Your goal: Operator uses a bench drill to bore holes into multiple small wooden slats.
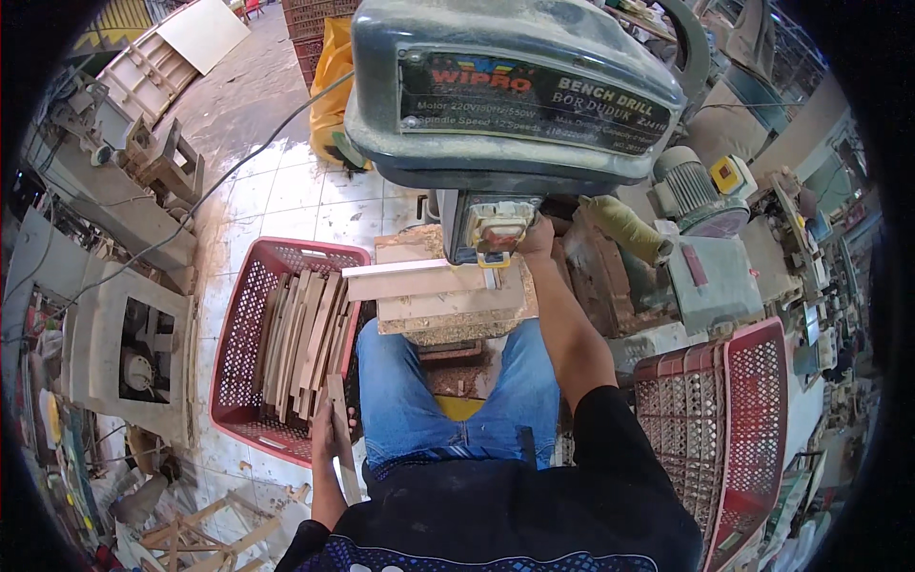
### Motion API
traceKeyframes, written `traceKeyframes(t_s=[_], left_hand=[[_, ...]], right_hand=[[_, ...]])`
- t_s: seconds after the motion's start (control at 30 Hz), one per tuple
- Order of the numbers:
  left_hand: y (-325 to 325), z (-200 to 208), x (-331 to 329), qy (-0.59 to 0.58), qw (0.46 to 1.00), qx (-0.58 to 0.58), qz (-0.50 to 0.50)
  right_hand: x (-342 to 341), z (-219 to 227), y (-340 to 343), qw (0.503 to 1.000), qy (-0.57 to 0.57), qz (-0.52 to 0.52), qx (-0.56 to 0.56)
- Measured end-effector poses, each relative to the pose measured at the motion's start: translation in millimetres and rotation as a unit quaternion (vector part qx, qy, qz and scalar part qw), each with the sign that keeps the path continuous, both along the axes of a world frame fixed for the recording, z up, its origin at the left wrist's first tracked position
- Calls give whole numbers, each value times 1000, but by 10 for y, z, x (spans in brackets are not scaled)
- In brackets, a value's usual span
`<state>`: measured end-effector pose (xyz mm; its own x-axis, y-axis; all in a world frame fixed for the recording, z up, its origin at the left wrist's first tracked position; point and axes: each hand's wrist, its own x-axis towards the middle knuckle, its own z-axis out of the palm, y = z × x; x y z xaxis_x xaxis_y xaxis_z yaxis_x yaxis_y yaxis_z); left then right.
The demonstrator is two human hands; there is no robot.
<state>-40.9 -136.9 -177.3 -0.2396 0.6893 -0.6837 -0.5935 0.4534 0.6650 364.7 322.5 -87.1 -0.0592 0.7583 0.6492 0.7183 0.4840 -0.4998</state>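
Observation:
Beside my left thigh, my left hand (pixel 325 437) is closed round a narrow wooden strip (pixel 341 419), which stands nearly on end. A red plastic crate (pixel 229 329) just beyond that hand holds several similar wooden strips (pixel 303 329). My right arm reaches forward to the bench drill (pixel 515 157). My right hand (pixel 539 238) is at its right side, beside the switch box (pixel 500 229), with its fingers hidden. Under the drill head, a flat wooden board (pixel 448 307) lies on the work table, with a pale-edged fence piece (pixel 410 281) across it. The drill bit is hidden.
A second red crate (pixel 753 429) stands to my right. Past the drill on the right are an electric motor (pixel 688 191) and a grey machine top (pixel 715 286). A black cable (pixel 205 191) runs across the left side. Wood scraps (pixel 205 534) lie at lower left.

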Motion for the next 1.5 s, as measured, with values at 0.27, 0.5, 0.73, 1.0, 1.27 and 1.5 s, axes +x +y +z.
traceKeyframes(t_s=[0.27, 0.5, 0.73, 1.0, 1.27, 1.5], left_hand=[[15, 96, 49, 10, 1000, 6, -1], [9, 114, 15, 23, 1000, -18, -12], [-45, -60, -57, 60, 998, -2, -29], [6, 62, -6, 13, 1000, -8, -17], [29, 136, 43, 12, 1000, -6, -6], [-3, 46, -13, 50, 999, -10, -10]], right_hand=[[-52, 81, -115, 999, 21, -18, -29], [-122, 117, -109, 999, 14, -37, -22], [-149, 193, -172, 999, 20, -33, -17], [-81, 90, -105, 999, 21, -24, 22], [-2, -219, 85, 997, 68, -20, 5], [-43, -8, -362, 982, 155, -12, -110]])
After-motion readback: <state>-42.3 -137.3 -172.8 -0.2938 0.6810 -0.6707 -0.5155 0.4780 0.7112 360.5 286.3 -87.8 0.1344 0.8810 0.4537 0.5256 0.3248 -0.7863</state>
